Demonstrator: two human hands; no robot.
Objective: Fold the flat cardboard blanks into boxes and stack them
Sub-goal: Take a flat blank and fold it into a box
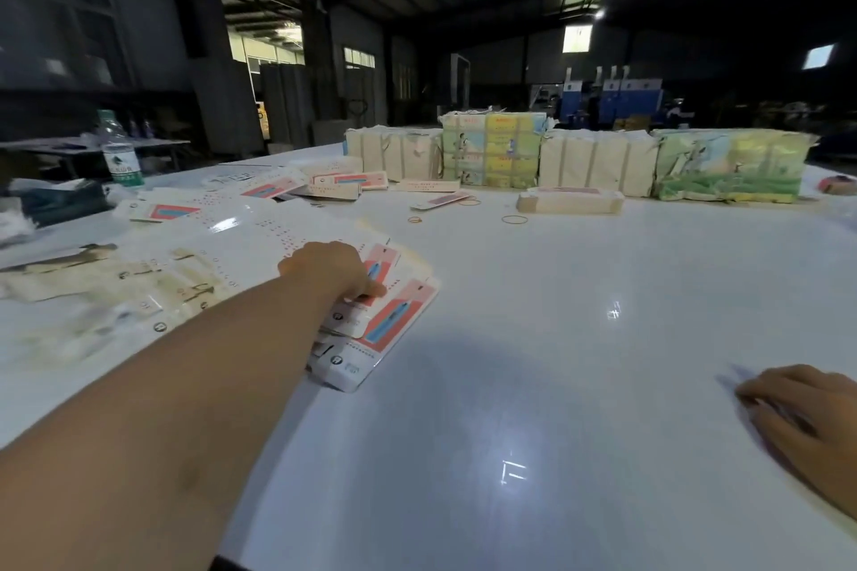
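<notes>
While the left hand (pixel 329 271) reaches out across the bench (pixel 533 385), its fingers come down on the top of a fanned heap of flat blanks (pixel 371 320) lying toward the left side, and they look curled onto the uppermost card, thumb low against it; whether it is truly pinched or only pressed I cannot tell, as the picture is blurred there. The right hand (pixel 807 408) rests near the right edge, fingers spread loosely on the white top, holding nothing.

To my eye this is the picking step: one blank being drawn off the heap before any folding starts. More blanks (pixel 195 246) are spread further left, and loose ones (pixel 324 183) lie toward the far side, near a water bottle (pixel 118 153) at the far left corner. A bundled stack (pixel 570 201) sits in front of the wrapped packs (pixel 575 162) along the far edge, with rubber bands (pixel 514 219) just beside it.

Next, I reckon, the top card must be slid free alone, without dragging its neighbours, and brought to the bare middle where the right hand can meet it and open it up.
</notes>
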